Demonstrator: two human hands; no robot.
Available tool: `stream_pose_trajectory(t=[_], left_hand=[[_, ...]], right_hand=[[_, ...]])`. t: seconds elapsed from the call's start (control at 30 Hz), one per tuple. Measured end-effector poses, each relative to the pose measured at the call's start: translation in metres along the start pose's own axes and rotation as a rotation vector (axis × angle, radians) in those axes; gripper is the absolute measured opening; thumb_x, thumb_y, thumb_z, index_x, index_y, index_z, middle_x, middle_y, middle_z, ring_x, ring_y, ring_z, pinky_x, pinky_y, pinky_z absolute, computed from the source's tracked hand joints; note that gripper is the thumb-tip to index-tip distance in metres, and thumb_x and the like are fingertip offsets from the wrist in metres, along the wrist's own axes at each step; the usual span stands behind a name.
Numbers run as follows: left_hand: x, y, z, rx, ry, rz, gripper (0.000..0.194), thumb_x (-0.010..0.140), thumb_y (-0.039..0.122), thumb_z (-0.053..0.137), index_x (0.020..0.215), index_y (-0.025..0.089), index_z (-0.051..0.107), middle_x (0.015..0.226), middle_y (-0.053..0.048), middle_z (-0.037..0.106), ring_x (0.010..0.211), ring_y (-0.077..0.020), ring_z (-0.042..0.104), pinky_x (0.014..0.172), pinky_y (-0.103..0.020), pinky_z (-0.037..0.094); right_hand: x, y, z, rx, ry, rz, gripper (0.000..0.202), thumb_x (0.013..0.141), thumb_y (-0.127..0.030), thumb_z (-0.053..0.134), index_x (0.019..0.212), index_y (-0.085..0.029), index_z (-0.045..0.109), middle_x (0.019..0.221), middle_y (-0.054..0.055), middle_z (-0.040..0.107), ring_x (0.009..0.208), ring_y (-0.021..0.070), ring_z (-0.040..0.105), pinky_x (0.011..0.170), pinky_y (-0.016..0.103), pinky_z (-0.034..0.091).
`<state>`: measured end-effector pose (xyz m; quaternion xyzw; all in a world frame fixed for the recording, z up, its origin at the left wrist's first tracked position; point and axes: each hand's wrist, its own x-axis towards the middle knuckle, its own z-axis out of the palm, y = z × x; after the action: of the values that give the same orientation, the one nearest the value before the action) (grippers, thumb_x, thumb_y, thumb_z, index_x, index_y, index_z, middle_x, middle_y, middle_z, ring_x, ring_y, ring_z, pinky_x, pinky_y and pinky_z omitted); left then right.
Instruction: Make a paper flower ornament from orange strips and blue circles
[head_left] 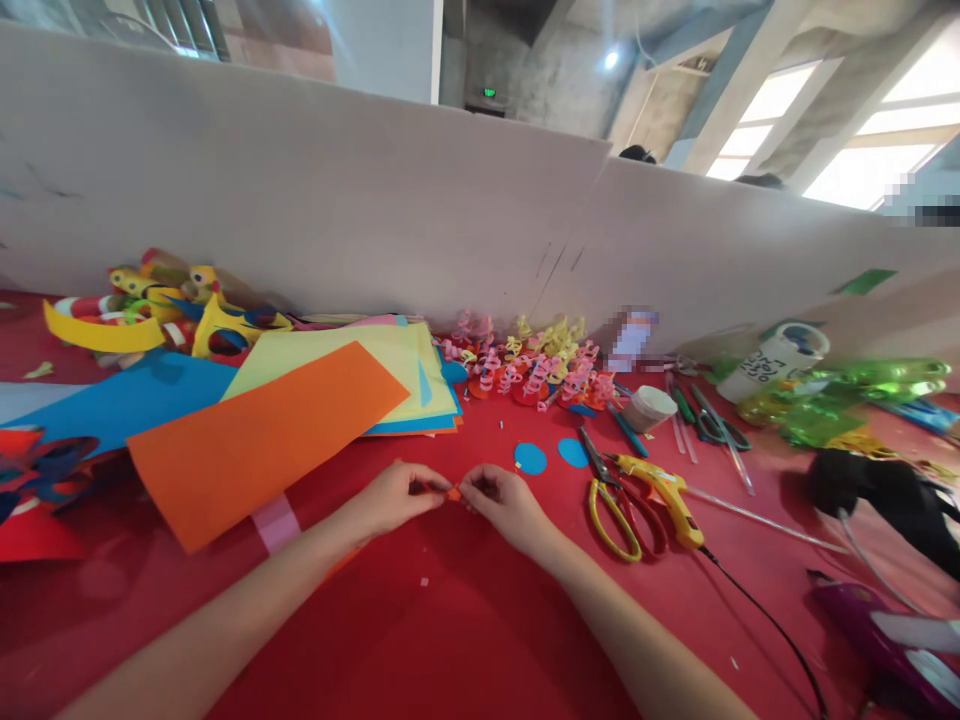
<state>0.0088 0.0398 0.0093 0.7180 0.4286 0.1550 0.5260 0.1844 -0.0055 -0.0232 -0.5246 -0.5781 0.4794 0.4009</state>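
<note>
Between the fingertips of both hands is a small orange paper piece (454,493), held just above the red table (405,650). My left hand (396,495) pinches it from the left with thumb and forefinger. From the other side my right hand (502,500) pinches it too, fingers curled. Its exact shape is mostly covered by the fingers. Beyond the hands lie two blue paper discs, the nearer a blue disc (530,459). Right of my right hand are scissors (615,510) with one yellow and one red handle, beside a yellow glue gun (671,500).
An orange sheet (262,440) lies over a stack of coloured paper at left. Curled pink and yellow paper pieces (536,370) stand by the white partition (337,200). A white cup (649,408), green-handled scissors (720,420) and a purple device (885,630) are at right.
</note>
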Motion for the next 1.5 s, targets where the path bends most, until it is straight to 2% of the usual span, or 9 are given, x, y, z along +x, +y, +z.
stream_pose_trajectory(t=[0.07, 0.27, 0.4, 0.67, 0.8, 0.9, 1.0, 1.13, 1.5], left_hand=[[0.001, 0.000, 0.000, 0.016, -0.003, 0.006, 0.018, 0.069, 0.021, 0.058, 0.082, 0.015, 0.068, 0.088, -0.007, 0.071, 0.084, -0.0200, 0.062, 0.079, -0.030, 0.043], [0.002, 0.002, -0.001, -0.005, 0.018, -0.005, 0.014, 0.068, 0.023, 0.058, 0.076, 0.014, 0.064, 0.079, -0.005, 0.069, 0.076, -0.0181, 0.061, 0.071, -0.028, 0.045], [0.000, 0.003, -0.003, -0.008, 0.017, -0.019, 0.014, 0.067, 0.027, 0.061, 0.074, 0.015, 0.065, 0.078, -0.004, 0.069, 0.077, -0.0190, 0.061, 0.072, -0.028, 0.044], [-0.001, 0.005, 0.000, -0.166, 0.008, -0.068, 0.016, 0.066, 0.024, 0.060, 0.077, 0.015, 0.069, 0.083, -0.006, 0.071, 0.081, -0.0197, 0.061, 0.076, -0.030, 0.042], [-0.002, 0.006, 0.000, -0.186, -0.004, -0.097, 0.019, 0.065, 0.025, 0.061, 0.079, 0.015, 0.071, 0.082, -0.005, 0.071, 0.075, -0.0171, 0.059, 0.067, -0.026, 0.041], [-0.003, 0.005, 0.001, -0.189, -0.016, -0.122, 0.027, 0.068, 0.034, 0.061, 0.083, 0.013, 0.070, 0.077, -0.006, 0.070, 0.062, -0.0138, 0.054, 0.056, -0.024, 0.037], [-0.002, 0.003, 0.002, -0.184, -0.021, -0.065, 0.031, 0.070, 0.041, 0.061, 0.080, 0.014, 0.071, 0.075, -0.006, 0.070, 0.063, -0.0143, 0.055, 0.058, -0.025, 0.038], [0.000, 0.001, 0.004, -0.164, -0.021, 0.028, 0.023, 0.067, 0.036, 0.065, 0.073, 0.015, 0.070, 0.076, -0.006, 0.071, 0.073, -0.0179, 0.060, 0.069, -0.027, 0.042], [0.001, -0.002, 0.006, -0.179, -0.016, 0.060, 0.019, 0.071, 0.032, 0.061, 0.072, 0.015, 0.069, 0.075, -0.005, 0.071, 0.073, -0.0173, 0.060, 0.070, -0.026, 0.041]], right_hand=[[-0.001, 0.001, 0.000, -0.030, 0.003, -0.011, 0.026, 0.076, -0.043, 0.056, 0.073, -0.018, 0.056, 0.064, 0.000, 0.057, 0.059, 0.0125, 0.052, 0.056, 0.025, 0.039], [-0.001, 0.006, 0.000, -0.045, 0.004, -0.028, 0.024, 0.078, -0.042, 0.053, 0.073, -0.018, 0.056, 0.067, 0.001, 0.059, 0.062, 0.0130, 0.054, 0.059, 0.025, 0.041], [-0.001, 0.005, 0.000, -0.014, -0.001, -0.008, 0.026, 0.077, -0.044, 0.054, 0.073, -0.018, 0.056, 0.066, 0.001, 0.059, 0.061, 0.0130, 0.054, 0.058, 0.025, 0.042], [-0.001, 0.000, -0.001, -0.008, 0.008, 0.003, 0.025, 0.076, -0.042, 0.054, 0.071, -0.018, 0.056, 0.064, 0.000, 0.058, 0.059, 0.0132, 0.053, 0.058, 0.026, 0.041], [-0.001, -0.001, -0.002, 0.041, 0.000, 0.001, 0.024, 0.076, -0.040, 0.054, 0.070, -0.017, 0.055, 0.062, 0.000, 0.056, 0.058, 0.0124, 0.052, 0.058, 0.025, 0.040], [-0.002, -0.002, -0.002, 0.083, -0.011, 0.005, 0.024, 0.075, -0.040, 0.054, 0.069, -0.017, 0.055, 0.060, 0.000, 0.055, 0.056, 0.0118, 0.051, 0.056, 0.025, 0.039], [-0.002, -0.004, -0.002, 0.112, -0.017, -0.003, 0.023, 0.075, -0.039, 0.056, 0.068, -0.017, 0.053, 0.059, -0.001, 0.054, 0.055, 0.0113, 0.050, 0.056, 0.025, 0.039], [-0.003, -0.005, -0.001, 0.134, -0.018, -0.016, 0.026, 0.074, -0.042, 0.057, 0.067, -0.017, 0.053, 0.058, -0.001, 0.054, 0.055, 0.0111, 0.050, 0.056, 0.024, 0.039], [-0.001, -0.002, -0.002, 0.158, -0.039, 0.001, 0.032, 0.073, -0.048, 0.059, 0.071, -0.016, 0.058, 0.060, 0.000, 0.057, 0.054, 0.0111, 0.051, 0.055, 0.025, 0.041]])
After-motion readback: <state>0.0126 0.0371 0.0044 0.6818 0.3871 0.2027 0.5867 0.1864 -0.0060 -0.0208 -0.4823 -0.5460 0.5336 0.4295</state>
